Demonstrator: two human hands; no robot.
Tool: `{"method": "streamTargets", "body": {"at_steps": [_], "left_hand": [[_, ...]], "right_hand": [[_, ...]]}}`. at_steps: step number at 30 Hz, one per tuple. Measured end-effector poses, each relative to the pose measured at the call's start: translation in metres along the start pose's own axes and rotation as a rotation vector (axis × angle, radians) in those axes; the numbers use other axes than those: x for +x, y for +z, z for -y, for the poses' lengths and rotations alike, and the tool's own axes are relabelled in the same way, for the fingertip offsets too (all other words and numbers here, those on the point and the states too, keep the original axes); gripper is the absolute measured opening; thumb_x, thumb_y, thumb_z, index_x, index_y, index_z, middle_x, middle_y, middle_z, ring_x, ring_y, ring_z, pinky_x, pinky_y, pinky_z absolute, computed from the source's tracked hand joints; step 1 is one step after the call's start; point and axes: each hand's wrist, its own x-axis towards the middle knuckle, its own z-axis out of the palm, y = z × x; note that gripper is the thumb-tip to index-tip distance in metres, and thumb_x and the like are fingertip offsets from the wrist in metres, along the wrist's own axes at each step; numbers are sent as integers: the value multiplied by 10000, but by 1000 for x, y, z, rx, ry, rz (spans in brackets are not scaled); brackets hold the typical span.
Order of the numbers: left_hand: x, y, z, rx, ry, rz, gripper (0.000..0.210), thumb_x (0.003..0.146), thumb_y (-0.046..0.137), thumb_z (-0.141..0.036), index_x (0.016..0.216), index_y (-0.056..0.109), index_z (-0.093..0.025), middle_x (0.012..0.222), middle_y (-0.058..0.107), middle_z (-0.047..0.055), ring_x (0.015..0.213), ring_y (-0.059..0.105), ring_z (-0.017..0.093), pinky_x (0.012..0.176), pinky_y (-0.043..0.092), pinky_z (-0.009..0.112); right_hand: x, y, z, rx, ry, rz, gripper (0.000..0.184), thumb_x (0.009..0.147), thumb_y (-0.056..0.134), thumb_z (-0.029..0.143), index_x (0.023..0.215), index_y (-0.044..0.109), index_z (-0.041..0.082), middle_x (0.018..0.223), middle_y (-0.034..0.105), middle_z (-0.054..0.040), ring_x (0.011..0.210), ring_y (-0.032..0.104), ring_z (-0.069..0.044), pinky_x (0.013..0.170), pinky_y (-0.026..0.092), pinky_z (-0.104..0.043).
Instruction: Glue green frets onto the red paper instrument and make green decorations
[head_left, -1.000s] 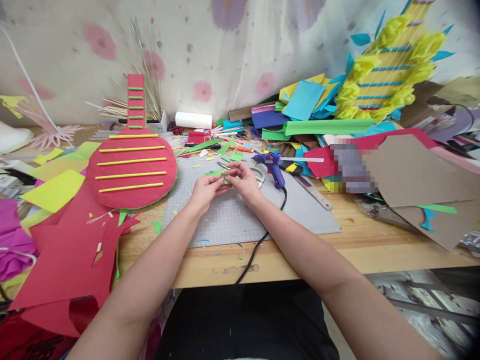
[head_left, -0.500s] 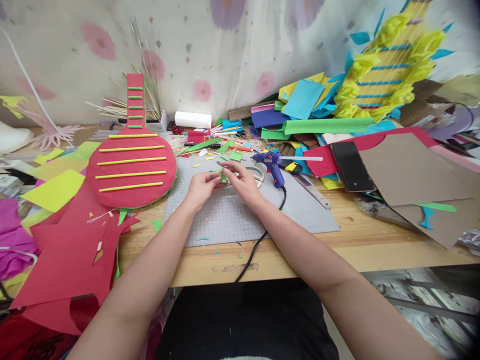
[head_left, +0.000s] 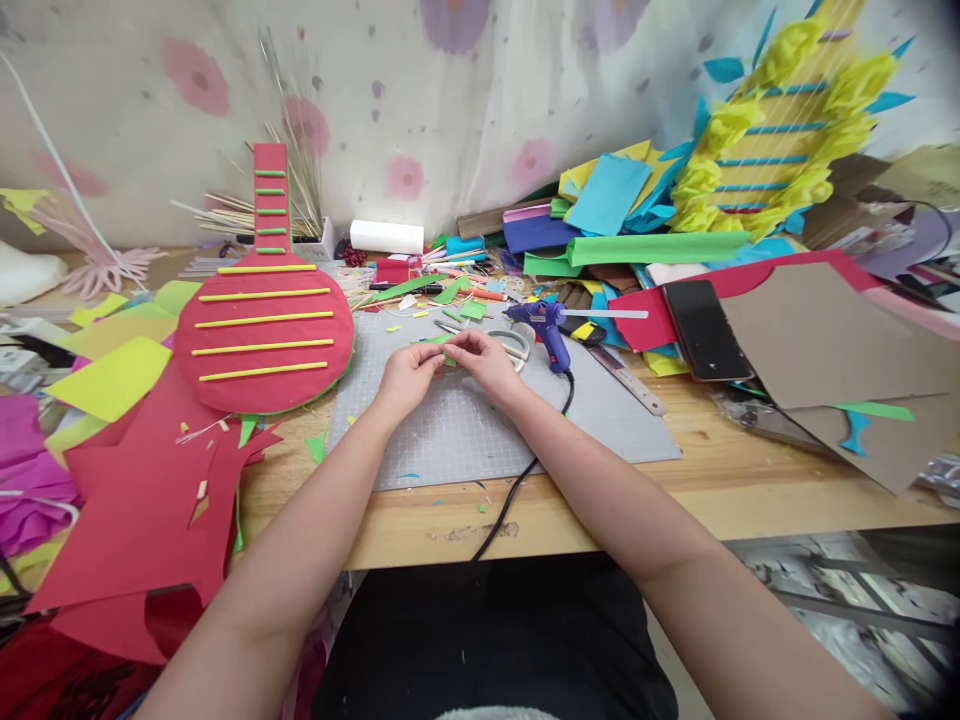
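Note:
Over the grey cutting mat (head_left: 465, 440), my left hand (head_left: 409, 378) and my right hand (head_left: 484, 362) meet, fingertips pinched together on a small piece of green paper (head_left: 449, 361). Most of that piece is hidden by the fingers. Just behind my right hand lie scissors (head_left: 516, 345) with pale handles, their blades partly covered. A blue glue gun (head_left: 546, 328) with a white glue stick in its back rests to the right of my hands, its black cord running over the table's front edge.
A red paper guitar shape (head_left: 264, 335) with yellow strips stands at left, above red paper sheets (head_left: 142, 490). At right are a metal ruler (head_left: 626, 380), a phone (head_left: 705, 330) and brown cardboard (head_left: 832, 340). Paper scraps and pens lie behind; a yellow flowered instrument (head_left: 772, 150) leans at back right.
My fingers have drawn closer together around the green paper, and my right hand's fingers have lowered. Less of the piece shows now. The scissors and glue gun stay in place.

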Motion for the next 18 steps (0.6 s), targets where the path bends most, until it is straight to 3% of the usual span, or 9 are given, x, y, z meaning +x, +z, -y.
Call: {"method": "streamTargets", "body": {"at_steps": [7,18], "left_hand": [[-1,1,-1,-79,-29,-23,172,685,629,-173,832,717,-158,812,714,58,764,668,194,748,496,315],[-2,-2,-1,-134,20,42,322,624,713,-327,887,700,-142,866,720,68,827,664,216,807,501,380]], "right_hand": [[-1,2,2,156,106,0,239,637,683,367,737,579,176,710,614,14,629,539,-93,630,448,-252],[-3,1,7,333,90,-31,228,596,729,348,694,617,174,674,596,33,583,476,-63,582,370,-219]]}}
